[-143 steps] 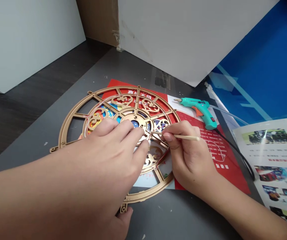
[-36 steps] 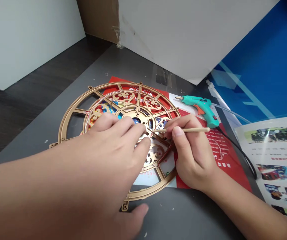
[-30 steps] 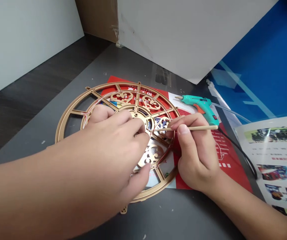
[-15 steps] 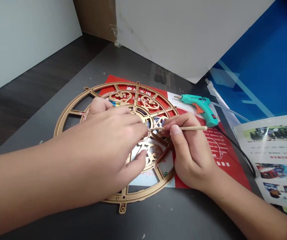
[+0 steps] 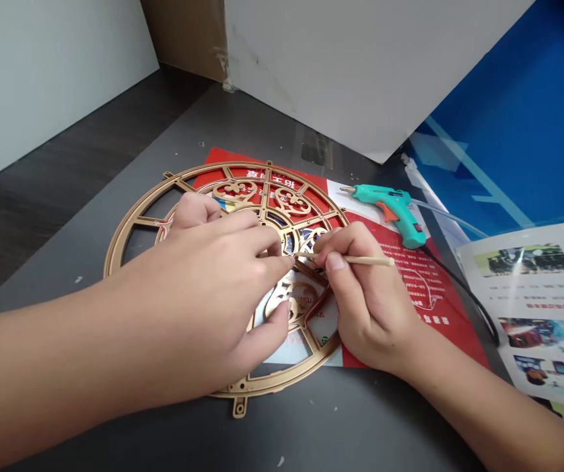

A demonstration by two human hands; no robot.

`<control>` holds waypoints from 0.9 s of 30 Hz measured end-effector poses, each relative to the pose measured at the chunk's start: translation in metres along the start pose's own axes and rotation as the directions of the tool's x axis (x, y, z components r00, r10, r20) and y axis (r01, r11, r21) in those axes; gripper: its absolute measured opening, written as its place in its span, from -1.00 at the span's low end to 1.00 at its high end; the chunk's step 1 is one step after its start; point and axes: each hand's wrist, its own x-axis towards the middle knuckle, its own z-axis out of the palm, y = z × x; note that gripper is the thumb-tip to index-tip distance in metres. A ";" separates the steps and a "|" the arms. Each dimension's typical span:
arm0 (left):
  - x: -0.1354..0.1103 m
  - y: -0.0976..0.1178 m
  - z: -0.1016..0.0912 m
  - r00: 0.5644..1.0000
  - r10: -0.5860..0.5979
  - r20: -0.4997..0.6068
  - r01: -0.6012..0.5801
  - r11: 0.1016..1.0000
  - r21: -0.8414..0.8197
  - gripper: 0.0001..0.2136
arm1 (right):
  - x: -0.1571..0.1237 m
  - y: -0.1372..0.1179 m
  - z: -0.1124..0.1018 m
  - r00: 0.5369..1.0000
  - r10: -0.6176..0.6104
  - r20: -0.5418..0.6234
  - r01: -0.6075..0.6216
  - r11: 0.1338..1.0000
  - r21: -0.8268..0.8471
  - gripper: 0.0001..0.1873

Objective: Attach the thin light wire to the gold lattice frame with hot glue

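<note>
Moved: tail end of the thin pale wooden stick dips; tip stays at the frame's inner ring.
Right grip: right hand pinches stick between thumb and fingers.
Left grip: left hand spread across frame.
Frame: round gold openwork plastic frame lies flat on red printed paper sheet, on dark grey bench.
Nearby: teal hot glue gun on sheet.

A teal hot glue gun with an orange trigger lies on a red printed flyer, its black cord trailing beside a glossy photo leaflet. White foam boards and a blue panel stand behind the grey mat.
</note>
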 end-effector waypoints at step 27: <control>0.001 -0.009 0.000 1.000 0.017 -0.003 -0.017 1.000 -0.009 -0.63 | 0.002 0.000 -0.002 1.000 -0.015 0.028 0.014 0.999 0.028 -0.82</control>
